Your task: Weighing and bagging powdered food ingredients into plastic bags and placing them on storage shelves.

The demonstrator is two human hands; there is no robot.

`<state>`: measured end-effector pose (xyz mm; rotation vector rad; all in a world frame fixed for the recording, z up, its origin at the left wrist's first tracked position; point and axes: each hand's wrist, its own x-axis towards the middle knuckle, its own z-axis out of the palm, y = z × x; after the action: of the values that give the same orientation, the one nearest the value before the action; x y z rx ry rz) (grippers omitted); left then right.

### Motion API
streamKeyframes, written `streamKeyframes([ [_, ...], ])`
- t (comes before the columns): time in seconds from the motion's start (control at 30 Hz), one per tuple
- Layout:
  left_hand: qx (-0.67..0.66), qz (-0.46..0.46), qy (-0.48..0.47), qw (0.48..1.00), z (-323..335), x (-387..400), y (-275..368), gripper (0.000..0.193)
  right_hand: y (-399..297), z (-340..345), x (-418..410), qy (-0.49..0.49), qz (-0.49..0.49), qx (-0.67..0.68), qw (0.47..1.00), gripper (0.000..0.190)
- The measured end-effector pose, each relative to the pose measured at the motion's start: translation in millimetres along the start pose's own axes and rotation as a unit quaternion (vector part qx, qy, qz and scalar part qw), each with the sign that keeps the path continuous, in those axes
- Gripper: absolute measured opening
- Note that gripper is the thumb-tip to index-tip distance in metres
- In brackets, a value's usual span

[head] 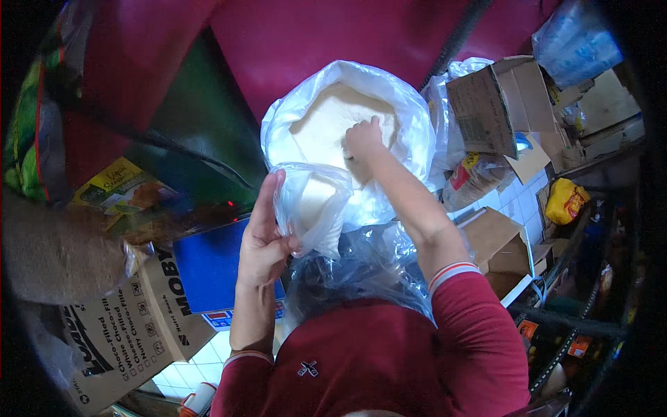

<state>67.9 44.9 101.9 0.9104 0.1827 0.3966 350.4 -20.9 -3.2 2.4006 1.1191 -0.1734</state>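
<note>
A large clear plastic sack stands wide open before me, filled with a pale, fine-grained substance. My right hand is inside its mouth at the surface of the grains, fingers curled; whether it grips a scoop or anything else is hidden. My left hand holds a small clear plastic bag by its left side, thumb and fingers around it. Some of the same pale substance is in this small bag, which is over the near edge of the sack. Crumpled clear plastic lies between the sack and my body.
Printed cardboard boxes and a blue box stand at left. Opened cartons, a carton on the tiled floor, a plastic-wrapped package and a yellow bag are at right. Dark racks hold goods at lower right.
</note>
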Motion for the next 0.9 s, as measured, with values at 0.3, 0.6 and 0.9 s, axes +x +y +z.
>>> streamKeyframes([
  [0.3, -0.011, -0.005, -0.027, 1.000, 9, 14, 4, 0.095, -23, 3, 14, 0.004, 0.015, 0.183, 0.983, 0.023],
  [0.6, -0.010, -0.027, -0.090, 0.996, 35, 47, 15, 0.090, -5, -15, 2, -0.038, 0.025, 0.415, 0.909, 0.049],
  [0.9, 0.007, -0.013, -0.064, 0.998, 20, 65, 13, 0.084, 70, -38, -40, 0.068, 0.001, 0.397, 0.915, 0.045],
])
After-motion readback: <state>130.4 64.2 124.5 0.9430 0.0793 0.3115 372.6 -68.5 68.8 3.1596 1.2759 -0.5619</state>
